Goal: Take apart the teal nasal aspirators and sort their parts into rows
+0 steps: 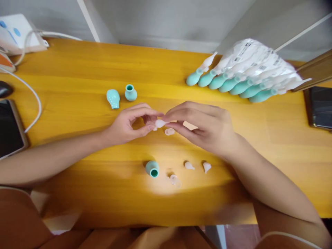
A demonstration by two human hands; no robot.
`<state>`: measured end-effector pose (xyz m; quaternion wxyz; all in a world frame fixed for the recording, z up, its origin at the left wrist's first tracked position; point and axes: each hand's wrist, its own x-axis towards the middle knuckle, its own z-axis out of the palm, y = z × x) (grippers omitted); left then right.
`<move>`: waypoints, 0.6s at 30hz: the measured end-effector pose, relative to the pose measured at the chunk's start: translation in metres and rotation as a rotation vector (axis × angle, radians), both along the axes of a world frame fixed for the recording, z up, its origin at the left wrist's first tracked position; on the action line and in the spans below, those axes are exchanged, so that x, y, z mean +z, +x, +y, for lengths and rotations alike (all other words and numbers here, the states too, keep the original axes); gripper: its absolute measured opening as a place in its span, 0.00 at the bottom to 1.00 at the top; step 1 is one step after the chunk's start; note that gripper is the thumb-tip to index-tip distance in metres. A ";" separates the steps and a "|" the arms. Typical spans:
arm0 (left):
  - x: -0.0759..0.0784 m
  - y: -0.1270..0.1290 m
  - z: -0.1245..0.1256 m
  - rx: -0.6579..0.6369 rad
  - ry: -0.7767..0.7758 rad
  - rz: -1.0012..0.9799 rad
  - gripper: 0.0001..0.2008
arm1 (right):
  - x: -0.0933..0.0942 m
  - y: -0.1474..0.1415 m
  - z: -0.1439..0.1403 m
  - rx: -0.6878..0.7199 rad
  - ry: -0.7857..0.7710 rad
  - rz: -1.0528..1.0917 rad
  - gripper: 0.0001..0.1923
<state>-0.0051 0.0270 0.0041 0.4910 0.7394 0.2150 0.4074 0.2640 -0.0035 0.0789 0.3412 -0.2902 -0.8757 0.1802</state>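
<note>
Over the middle of the table, my left hand point(129, 123) and my right hand point(201, 126) meet at a small whitish nozzle tip point(160, 123). My left fingers pinch its wide end, and the right fingertips close on its narrow end. Just beneath, a clear connector piece point(169, 131) lies on the wood. Nearer me are a teal rubber bulb point(152, 168) with its opening toward me, a clear connector point(174, 180) and two small whitish tips, one rounded point(189, 166), one flared point(206, 167). Beyond my left hand sit two more teal bulbs, one lying point(113, 98), one upright point(130, 92).
At the back right, several assembled teal bulb aspirators point(230, 84) lean in a row against a printed plastic bag point(255, 55). A dark phone point(321, 105) lies at the right edge. On the left are a tablet-like device point(10, 128), a white cable point(36, 97) and a white box point(23, 34).
</note>
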 end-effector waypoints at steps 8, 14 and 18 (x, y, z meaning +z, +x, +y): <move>0.000 -0.001 0.006 -0.035 -0.031 0.024 0.19 | 0.036 0.042 0.002 -0.191 0.150 -0.299 0.05; 0.006 -0.006 0.006 -0.072 -0.053 0.171 0.14 | 0.056 0.049 -0.011 -0.144 -0.068 -0.455 0.10; 0.006 -0.007 0.005 -0.107 -0.096 0.151 0.16 | 0.056 0.033 -0.027 0.052 -0.192 -0.470 0.14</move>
